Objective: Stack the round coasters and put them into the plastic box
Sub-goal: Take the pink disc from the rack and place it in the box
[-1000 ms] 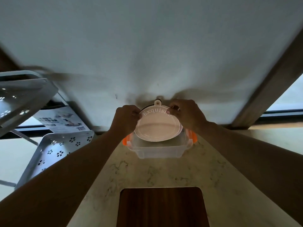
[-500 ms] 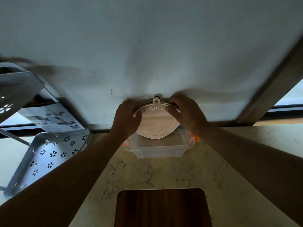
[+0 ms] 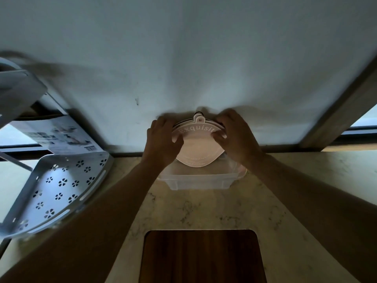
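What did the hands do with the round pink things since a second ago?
Both hands, left hand and right hand, slid further over the coaster stack, fingers now covering more of its face, and tipped it steeper toward the wall while pushing it down into the plastic box. Neither hand let go. The box, the wooden board and the white rack kept their places on the counter.

Both arms stretched straight out, bare forearms angling inward. Left hand (image 3: 163, 141) and right hand (image 3: 236, 137) face each other, fingers (image 3: 219, 136) curled in, gripping from either side.
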{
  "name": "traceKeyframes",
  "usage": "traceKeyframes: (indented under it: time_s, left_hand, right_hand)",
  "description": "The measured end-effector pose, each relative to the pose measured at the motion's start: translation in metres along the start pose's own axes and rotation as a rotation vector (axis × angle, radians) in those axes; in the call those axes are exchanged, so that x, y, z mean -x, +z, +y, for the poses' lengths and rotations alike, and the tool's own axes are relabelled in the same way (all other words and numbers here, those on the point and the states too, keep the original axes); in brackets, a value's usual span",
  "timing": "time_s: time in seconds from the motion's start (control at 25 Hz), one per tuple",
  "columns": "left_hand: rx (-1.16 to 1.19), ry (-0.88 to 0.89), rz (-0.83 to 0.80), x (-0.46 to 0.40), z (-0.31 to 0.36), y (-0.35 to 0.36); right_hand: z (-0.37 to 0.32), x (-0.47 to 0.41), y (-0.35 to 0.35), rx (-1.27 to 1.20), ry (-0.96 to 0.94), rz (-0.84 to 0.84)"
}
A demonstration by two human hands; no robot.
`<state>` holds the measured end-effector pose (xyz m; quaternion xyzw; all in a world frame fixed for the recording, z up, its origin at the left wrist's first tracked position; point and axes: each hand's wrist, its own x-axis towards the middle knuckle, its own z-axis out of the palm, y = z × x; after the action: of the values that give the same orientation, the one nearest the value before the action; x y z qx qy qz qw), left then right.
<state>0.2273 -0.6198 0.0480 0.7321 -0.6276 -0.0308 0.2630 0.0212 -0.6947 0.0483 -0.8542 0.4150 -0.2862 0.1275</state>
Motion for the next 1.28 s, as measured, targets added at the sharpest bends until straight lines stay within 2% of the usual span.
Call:
traceKeyframes:
  time_s: [0.16,0.44,0.68,0.96,1.28]
  left_hand:
    - [0.024,-0.002,-0.003,-0.0003,-0.0009,-0.0007]
    - [-0.004,0.061,0.043,0.0006,-0.0015,0.0019]
    - [-0.005,0.061,0.041,0.0011,0.0008,0.0012]
    - [0.099,0.067,0.105,0.0032,-0.0007,-0.0005]
    - [0.013,0.029,0.06,0.0,-0.0029,0.0026]
  right_hand:
    - [-0.0003,0.0011,-0.0007,0.041,0.011,-0.016]
    - [0.004,0.0018,0.0063,0.069,-0.099,0.049]
    - [0.0044,-0.0002,0.0077,0.046,-0.085,0.045]
    - [0.0006,0.0013,0.0041,0.014,-0.051,0.041]
    - [0.0015,0.0004,0.0046,0.049,-0.017,-0.025]
